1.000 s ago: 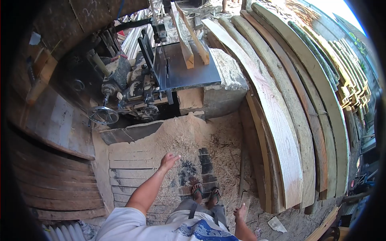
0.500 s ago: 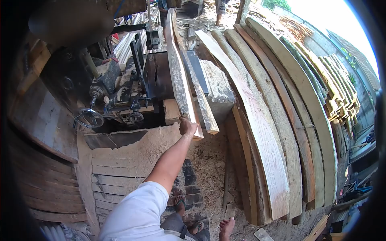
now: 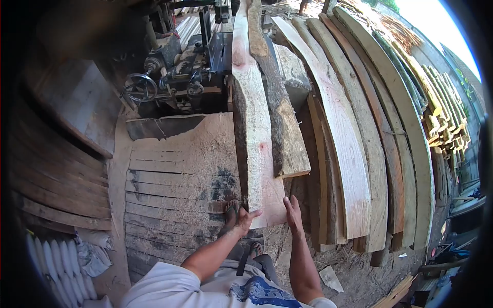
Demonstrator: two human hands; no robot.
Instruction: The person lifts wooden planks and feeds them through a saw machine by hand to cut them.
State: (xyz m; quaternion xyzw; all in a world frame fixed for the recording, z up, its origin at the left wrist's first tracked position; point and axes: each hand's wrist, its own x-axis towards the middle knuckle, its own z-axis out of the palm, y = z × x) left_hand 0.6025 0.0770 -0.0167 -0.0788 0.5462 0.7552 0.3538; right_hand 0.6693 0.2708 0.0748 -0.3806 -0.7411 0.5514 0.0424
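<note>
Long pale board (image 3: 259,169), lying lengthwise away from the body, near end low between the two hands above the slatted floor (image 3: 154,208). At the near left corner, left hand (image 3: 243,222) clamped on the board, thumb over the sawn top face, fingers mostly hidden at the edge. At the near right edge, right hand (image 3: 294,214) open, fingers raised just beside the wood; no telling light contact from a small gap.

Looks heavy for its length, stiff along its run, hardly fragile; likely to feel nose-heavy when lifted from this end alone. Best taken by both long edges close to the near end, thumbs on top, fingers beneath. Probably dry and grippy on the sawn face, perhaps slick with loose dust; rough and flaky along the dark left edge, so likely to shed bits or leave splinters.

Farther along, just right of the board, a thick bark-edged timber (image 3: 290,141), its squared end short of the board's. Beyond, to the left, a machine with a handwheel (image 3: 140,87) and a dark flat surface (image 3: 220,59). Off to the right, a row of curved planks (image 3: 344,154), apart from the board.
</note>
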